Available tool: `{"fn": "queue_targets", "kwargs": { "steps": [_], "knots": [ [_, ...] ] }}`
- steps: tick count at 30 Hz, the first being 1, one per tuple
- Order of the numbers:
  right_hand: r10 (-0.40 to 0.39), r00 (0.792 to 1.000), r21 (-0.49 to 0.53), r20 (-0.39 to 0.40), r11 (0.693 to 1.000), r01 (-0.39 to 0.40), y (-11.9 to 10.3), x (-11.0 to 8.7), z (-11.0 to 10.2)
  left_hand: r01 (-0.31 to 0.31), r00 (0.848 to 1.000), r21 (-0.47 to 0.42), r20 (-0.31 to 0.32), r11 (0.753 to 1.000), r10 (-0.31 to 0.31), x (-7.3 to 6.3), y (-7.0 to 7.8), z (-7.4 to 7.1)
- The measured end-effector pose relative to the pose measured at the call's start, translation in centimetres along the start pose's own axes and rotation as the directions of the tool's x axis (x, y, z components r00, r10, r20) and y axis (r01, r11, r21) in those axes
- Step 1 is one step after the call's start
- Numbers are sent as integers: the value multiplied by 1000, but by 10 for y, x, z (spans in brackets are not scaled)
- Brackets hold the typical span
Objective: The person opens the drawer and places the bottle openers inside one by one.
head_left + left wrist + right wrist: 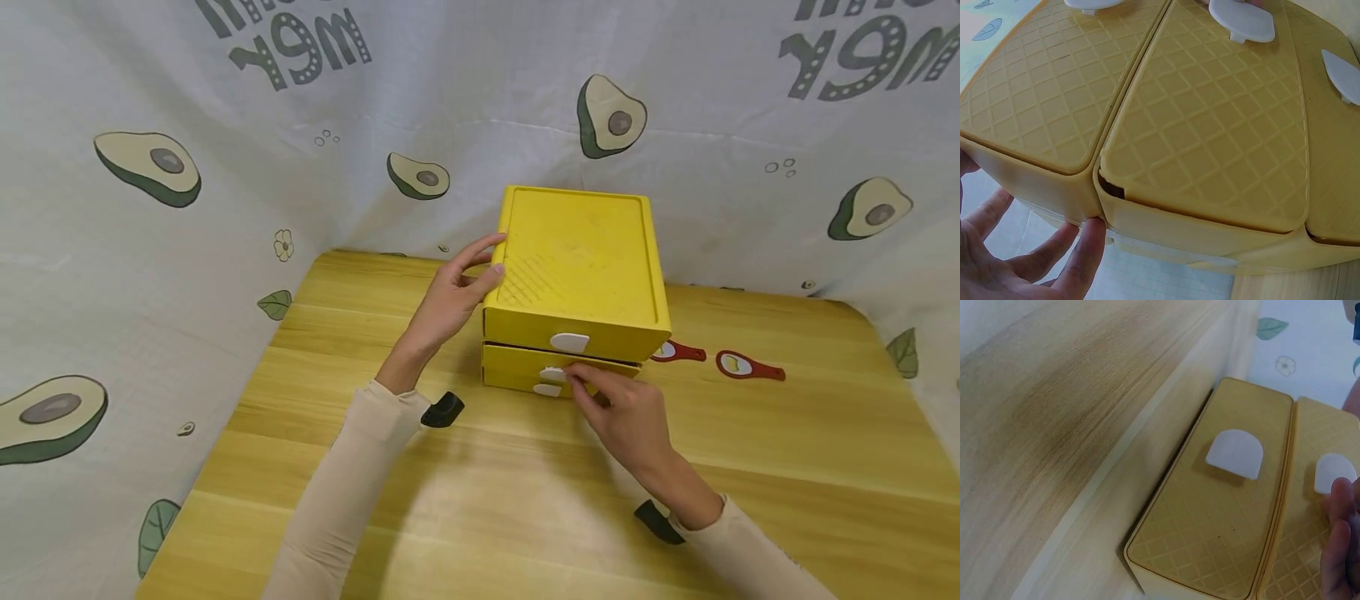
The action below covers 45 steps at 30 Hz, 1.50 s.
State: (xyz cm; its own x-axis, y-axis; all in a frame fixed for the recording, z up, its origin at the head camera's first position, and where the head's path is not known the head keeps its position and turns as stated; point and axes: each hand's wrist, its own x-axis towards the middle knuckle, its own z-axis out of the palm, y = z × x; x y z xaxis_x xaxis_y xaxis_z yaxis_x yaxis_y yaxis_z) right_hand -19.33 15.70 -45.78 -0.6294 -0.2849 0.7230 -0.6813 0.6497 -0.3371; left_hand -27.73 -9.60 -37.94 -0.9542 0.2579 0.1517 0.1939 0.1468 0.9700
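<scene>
A yellow drawer box [581, 258] with a stack of three drawers stands on the table, each drawer bearing a white rounded handle. My left hand [446, 304] steadies the box's left side, fingertips at the top edge. In the left wrist view, the left hand's fingers [1088, 256] extend against the side wall. My right hand [626, 417] pinches the white handle [552, 373] of the middle drawer [1210, 125], thumb and fingers at its right end. That drawer's front sits nearly flush with the others. Below it, the bottom drawer's handle [1236, 454] is untouched.
Two red paddle-shaped items with round pictured faces lie right of the box, one red item [678, 352] partly behind it and another red item [750, 367] farther right. An avocado-print curtain [495, 108] hangs behind the wooden table [480, 517].
</scene>
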Motion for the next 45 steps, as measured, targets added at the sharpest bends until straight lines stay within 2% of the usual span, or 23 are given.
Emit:
{"fn": "queue_targets", "kwargs": {
  "steps": [22,31,38,45],
  "knots": [
    [18,1000,-26,17,999,-18,1,3,0,16,1000,-8,-2,1000,-16,-1,1,0],
    [-26,1000,-69,1,997,26,2,3,-1,13,1000,6,0,1000,-13,0,3,0],
    [-9,1000,-92,20,996,11,0,-1,-9,11,1000,11,3,1000,-11,1,3,0],
    [-47,998,-122,49,991,53,0,-9,-11,5,1000,5,6,1000,-5,-1,3,0]
  ]
}}
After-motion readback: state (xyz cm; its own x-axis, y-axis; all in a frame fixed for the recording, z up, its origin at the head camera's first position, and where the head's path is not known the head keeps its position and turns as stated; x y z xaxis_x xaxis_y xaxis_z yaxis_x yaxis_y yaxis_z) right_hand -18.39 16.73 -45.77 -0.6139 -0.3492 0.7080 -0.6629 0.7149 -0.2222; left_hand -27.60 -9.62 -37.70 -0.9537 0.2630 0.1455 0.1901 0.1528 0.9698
